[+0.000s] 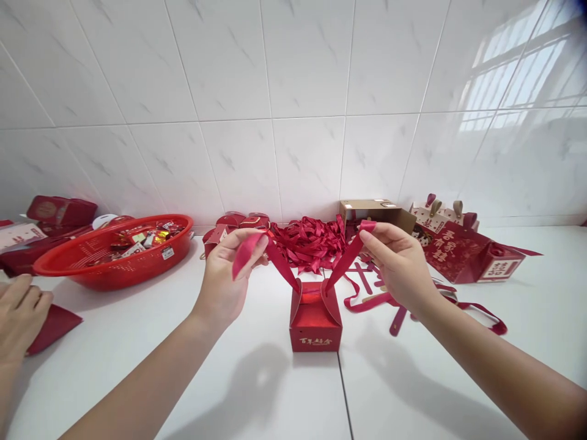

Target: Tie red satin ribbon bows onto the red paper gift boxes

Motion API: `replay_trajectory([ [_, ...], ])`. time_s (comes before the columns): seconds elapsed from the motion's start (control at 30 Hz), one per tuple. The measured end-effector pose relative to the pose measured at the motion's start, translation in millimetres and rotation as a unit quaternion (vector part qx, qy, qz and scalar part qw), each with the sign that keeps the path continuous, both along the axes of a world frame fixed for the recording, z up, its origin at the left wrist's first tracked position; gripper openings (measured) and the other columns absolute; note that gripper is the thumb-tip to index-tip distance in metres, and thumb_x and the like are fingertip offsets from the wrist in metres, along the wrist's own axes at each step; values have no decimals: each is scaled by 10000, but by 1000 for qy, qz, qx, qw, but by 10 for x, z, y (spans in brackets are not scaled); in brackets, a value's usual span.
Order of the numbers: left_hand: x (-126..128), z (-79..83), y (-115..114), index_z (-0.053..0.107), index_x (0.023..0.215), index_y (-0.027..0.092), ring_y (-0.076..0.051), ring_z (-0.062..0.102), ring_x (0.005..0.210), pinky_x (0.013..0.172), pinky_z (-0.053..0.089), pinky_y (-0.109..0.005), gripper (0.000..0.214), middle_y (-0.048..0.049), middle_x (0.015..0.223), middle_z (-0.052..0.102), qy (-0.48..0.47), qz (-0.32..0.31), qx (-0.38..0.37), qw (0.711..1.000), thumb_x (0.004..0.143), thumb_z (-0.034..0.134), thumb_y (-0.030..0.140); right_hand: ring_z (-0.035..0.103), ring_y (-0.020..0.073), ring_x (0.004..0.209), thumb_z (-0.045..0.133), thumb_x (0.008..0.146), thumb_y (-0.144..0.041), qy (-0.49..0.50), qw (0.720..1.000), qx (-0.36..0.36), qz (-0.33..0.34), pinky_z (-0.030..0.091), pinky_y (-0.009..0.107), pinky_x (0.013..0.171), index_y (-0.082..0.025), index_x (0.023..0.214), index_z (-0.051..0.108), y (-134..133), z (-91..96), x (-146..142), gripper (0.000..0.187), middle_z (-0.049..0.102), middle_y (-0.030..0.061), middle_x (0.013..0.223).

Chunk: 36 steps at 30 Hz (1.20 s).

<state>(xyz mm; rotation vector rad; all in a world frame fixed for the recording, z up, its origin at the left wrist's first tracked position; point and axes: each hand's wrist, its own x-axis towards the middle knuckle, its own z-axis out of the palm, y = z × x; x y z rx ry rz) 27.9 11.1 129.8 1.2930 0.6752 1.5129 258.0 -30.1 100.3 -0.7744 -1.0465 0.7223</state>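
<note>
A small red gift box [315,327] with gold characters stands on the white table in front of me. A red ribbon [282,266] runs through its top flaps, and both ends rise from the box. My left hand [227,278] pinches the left end, its fingers closed on it. My right hand [397,263] pinches the right end [346,260] between thumb and fingers. Both hands are held above and to either side of the box.
A pile of red ribbons [312,241] lies behind the box by the tiled wall. A red basket [114,269] of sweets sits at left. Another person's hand [18,315] rests on red card at far left. A cardboard box [378,212] and larger red boxes [463,250] stand at right.
</note>
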Motion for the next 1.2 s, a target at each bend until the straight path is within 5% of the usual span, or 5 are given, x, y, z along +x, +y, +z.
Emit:
replay_trajectory([
  [0.43, 220, 271, -23, 648, 708, 165, -77, 461, 525, 481, 343, -215, 175, 29, 629, 570, 23, -40, 22, 999, 680, 749, 306, 617, 105, 738, 718, 767, -299, -29, 996, 54, 67, 509, 250, 729, -221, 830, 683, 64, 420, -221, 106, 670, -11, 812],
  [0.87, 262, 330, 9, 635, 749, 183, -140, 644, 639, 626, 518, -257, 253, -2, 723, 686, 12, -53, 37, 998, 746, 711, 425, 594, 98, 704, 694, 784, -324, -29, 994, 62, 83, 479, 241, 706, -217, 795, 616, 29, 526, -319, 132, 615, -29, 773],
  [1.2, 251, 410, -17, 613, 779, 188, -183, 679, 617, 509, 523, -253, 269, -16, 703, 686, 22, -73, 36, 996, 741, 714, 435, 668, 147, 735, 661, 798, -355, 6, 991, 34, 133, 514, 302, 746, -229, 806, 497, 7, 626, -318, 208, 657, -39, 736],
])
